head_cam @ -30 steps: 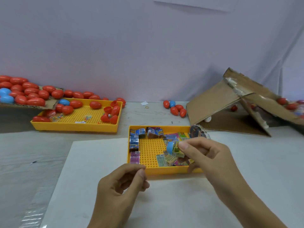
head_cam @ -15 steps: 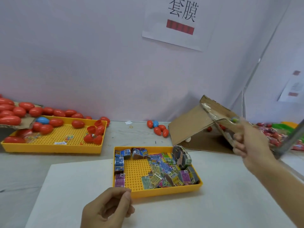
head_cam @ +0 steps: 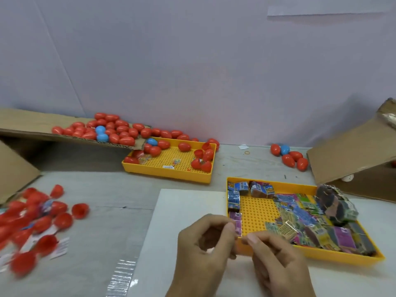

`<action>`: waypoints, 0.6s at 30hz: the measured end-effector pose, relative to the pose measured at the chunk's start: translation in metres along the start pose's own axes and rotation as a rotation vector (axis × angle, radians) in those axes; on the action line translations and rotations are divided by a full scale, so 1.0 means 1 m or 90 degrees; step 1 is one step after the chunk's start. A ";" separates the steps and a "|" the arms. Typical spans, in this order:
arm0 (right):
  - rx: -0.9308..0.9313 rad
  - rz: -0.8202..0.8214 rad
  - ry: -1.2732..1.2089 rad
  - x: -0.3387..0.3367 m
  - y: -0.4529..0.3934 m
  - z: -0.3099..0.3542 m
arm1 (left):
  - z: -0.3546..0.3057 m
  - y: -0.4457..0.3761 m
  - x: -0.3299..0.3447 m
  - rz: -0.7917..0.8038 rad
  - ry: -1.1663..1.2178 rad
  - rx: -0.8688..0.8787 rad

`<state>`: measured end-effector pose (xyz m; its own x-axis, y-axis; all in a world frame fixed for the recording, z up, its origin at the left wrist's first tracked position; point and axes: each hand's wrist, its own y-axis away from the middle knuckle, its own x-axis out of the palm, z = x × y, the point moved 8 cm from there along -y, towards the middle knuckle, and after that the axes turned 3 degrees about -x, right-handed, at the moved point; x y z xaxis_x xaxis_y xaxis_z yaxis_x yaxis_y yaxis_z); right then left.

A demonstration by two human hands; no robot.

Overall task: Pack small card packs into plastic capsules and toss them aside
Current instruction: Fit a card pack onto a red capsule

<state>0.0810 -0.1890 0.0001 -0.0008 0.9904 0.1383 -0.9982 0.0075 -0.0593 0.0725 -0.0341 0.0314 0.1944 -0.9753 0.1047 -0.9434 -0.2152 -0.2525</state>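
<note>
Left hand [head_cam: 205, 243]: low centre, at the near-left corner of the card tray; fingers curled, thumb tip meeting the fingertips beside a purple pack [head_cam: 236, 221]; whether it pinches that pack or something else, cannot tell
Right hand [head_cam: 276, 260]: just right of the left, back toward the camera; fingers curled, index tip almost touching the left thumb; what it grips, if anything, cannot tell
Card tray [head_cam: 321, 252]: yellow, pegged floor, on a white sheet [head_cam: 188, 202]; card packs [head_cam: 310, 219] heaped in its right half, a few blue ones [head_cam: 234, 195] along the left and far walls; middle floor bare
Far tray [head_cam: 169, 172]: yellow, behind and left of the card tray; red capsules [head_cam: 202, 157] and one blue inside, mostly along its edges
Cardboard ramp [head_cam: 25, 125]: far left, its lower end over the far tray; loaded with red capsules, two blue [head_cam: 100, 133]
Loose halves [head_cam: 38, 215]: red capsule pieces scattered at the left on the table [head_cam: 96, 189], blurred
Small cluster [head_cam: 289, 156]: four red, one blue, at the far right by a tilted cardboard flap [head_cam: 347, 151]
</note>
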 end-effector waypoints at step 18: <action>0.035 0.029 0.030 0.007 -0.011 -0.012 | 0.036 -0.271 -0.040 -0.047 -0.867 0.073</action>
<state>0.0923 -0.1810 -0.0100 -0.0446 0.9949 0.0900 -0.9990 -0.0438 -0.0100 0.3305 0.0612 0.0611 0.4141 -0.2238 -0.8823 -0.9049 -0.2063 -0.3724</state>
